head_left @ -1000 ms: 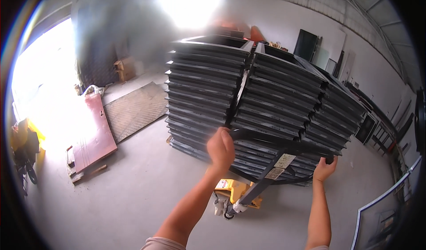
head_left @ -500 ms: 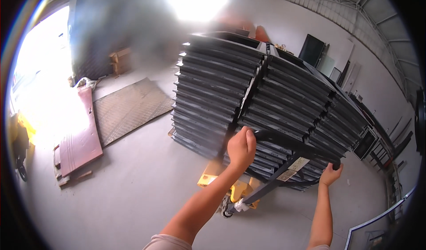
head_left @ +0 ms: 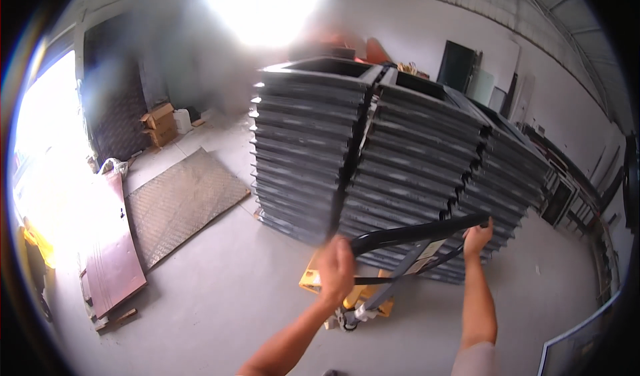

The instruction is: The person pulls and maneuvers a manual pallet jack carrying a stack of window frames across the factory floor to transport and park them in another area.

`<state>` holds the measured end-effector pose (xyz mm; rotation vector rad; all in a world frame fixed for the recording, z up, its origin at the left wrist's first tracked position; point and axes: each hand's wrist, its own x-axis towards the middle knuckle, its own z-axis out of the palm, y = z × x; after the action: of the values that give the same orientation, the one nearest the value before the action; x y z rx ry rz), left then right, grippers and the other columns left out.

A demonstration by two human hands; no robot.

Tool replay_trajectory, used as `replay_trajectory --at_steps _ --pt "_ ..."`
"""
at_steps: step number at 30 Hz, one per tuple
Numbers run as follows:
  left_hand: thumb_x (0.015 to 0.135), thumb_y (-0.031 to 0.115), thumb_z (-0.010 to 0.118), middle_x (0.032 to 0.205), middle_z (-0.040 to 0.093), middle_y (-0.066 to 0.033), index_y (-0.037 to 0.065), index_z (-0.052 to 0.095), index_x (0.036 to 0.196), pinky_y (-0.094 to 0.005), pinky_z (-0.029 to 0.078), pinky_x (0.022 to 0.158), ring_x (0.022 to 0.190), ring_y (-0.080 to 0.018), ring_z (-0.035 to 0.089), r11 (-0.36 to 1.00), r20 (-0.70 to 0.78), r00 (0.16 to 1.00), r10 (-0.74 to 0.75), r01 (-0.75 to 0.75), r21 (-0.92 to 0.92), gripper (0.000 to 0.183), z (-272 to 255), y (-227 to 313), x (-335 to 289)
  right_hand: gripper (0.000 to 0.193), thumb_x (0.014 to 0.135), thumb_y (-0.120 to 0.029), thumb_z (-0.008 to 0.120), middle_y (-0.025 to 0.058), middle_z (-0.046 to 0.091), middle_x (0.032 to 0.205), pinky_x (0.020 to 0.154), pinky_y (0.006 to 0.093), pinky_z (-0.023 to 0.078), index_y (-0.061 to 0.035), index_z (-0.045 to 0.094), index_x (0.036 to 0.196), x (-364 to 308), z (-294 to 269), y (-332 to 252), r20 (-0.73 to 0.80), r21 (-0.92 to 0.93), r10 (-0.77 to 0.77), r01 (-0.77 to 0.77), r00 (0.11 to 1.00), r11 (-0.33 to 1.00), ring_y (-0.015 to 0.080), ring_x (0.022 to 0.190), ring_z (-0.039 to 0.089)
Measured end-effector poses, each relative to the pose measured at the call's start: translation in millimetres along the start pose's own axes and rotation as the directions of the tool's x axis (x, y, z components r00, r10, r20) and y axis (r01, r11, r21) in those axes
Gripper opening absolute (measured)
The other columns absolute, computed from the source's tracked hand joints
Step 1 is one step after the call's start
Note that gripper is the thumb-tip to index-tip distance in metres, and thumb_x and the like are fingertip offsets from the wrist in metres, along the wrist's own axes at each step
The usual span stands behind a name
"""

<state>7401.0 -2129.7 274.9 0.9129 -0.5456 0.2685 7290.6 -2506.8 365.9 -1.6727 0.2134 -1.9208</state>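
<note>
Both my hands are closed round the black handle (head_left: 420, 232) of a yellow pallet jack. My left hand (head_left: 335, 269) grips its left end, a little smeared by motion. On the right end, which sits higher, is my right hand (head_left: 477, 239). A dark shaft slants down from the handle to the yellow body of the pallet jack (head_left: 353, 296) and its small wheels near the floor. Just beyond stands a tall load of stacked dark grey metal frames (head_left: 407, 156), side by side in columns. The jack's forks are hidden beneath them.
To the left, a patterned brown sheet (head_left: 187, 206) lies on the floor beside a pink panel (head_left: 113, 249) on wood strips. Cardboard boxes (head_left: 159, 124) stand farther back. Dark panels (head_left: 457, 66) lean on the right wall. A pale-edged frame (head_left: 577, 329) is at the lower right.
The handle has tilted: its left end and my left hand are lower and farther left, its right end and my right hand higher. The view has shifted, bringing the boxes more into sight.
</note>
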Motion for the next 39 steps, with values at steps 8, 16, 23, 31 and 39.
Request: replay_trajectory --at_steps 8,16,23,31,39 --pt "0.101 0.035 0.035 0.053 0.045 0.0005 0.003 0.057 0.079 -0.0251 0.031 0.041 0.042 -0.0076 0.041 0.989 -0.106 0.986 0.130 -0.120 0.090 0.045 -112.5 -128.3 69.0 0.005 0.081 -0.003 0.056 0.0075 0.054 0.072 0.069 0.0281 0.043 0.0011 0.054 0.084 -107.0 97.3 86.5 -0.035 -0.160 -0.009 0.003 0.999 0.987 0.0179 0.068 0.052" --pt "0.100 0.032 0.033 0.056 0.051 -0.0043 0.001 0.058 0.080 -0.0322 0.040 0.049 0.051 -0.0144 0.051 0.826 0.010 0.908 0.419 -0.385 0.412 0.045 -151.9 -205.7 141.7 0.008 0.088 -0.008 0.054 0.0031 0.048 0.054 0.038 0.0298 0.030 -0.0005 0.053 0.088 -134.8 153.2 146.4 -0.122 -0.233 -0.252 0.220 0.960 0.947 0.0124 0.037 0.039" --pt "0.097 0.030 0.040 0.067 0.052 -0.0225 0.003 0.051 0.077 -0.0464 0.043 0.061 0.067 -0.0442 0.053 0.967 0.082 0.977 0.198 -0.208 0.149 0.035 -209.2 -233.6 179.1 0.015 0.088 -0.012 0.058 0.0040 0.050 0.054 0.036 0.0274 0.031 -0.0001 0.055 0.098 -212.6 203.3 109.6 -0.148 0.016 0.121 -0.119 0.982 0.993 0.0108 0.036 0.041" --pt "0.097 0.031 0.039 0.069 0.053 -0.0239 0.001 0.050 0.074 -0.0493 0.040 0.062 0.071 -0.0452 0.052 0.957 0.172 0.948 0.267 -0.282 0.069 0.039 -136.8 -339.8 356.3 0.028 0.087 -0.021 0.064 0.0062 0.054 0.055 0.036 0.0278 0.030 0.0031 0.057 0.098 -168.3 277.5 190.0 -0.378 -0.235 -0.055 -0.038 0.924 0.971 0.0107 0.036 0.041" --pt "0.096 0.031 0.041 0.066 0.054 -0.0235 0.001 0.051 0.073 -0.0476 0.041 0.059 0.067 -0.0446 0.054 0.974 0.266 0.937 0.225 -0.224 -0.034 0.039 -155.3 -365.9 398.2 0.037 0.085 -0.023 0.062 0.0046 0.049 0.058 0.035 0.0247 0.029 0.0029 0.054 0.110 -204.4 312.0 178.0 -0.448 -0.185 0.078 -0.178 0.891 0.966 0.0096 0.038 0.038"
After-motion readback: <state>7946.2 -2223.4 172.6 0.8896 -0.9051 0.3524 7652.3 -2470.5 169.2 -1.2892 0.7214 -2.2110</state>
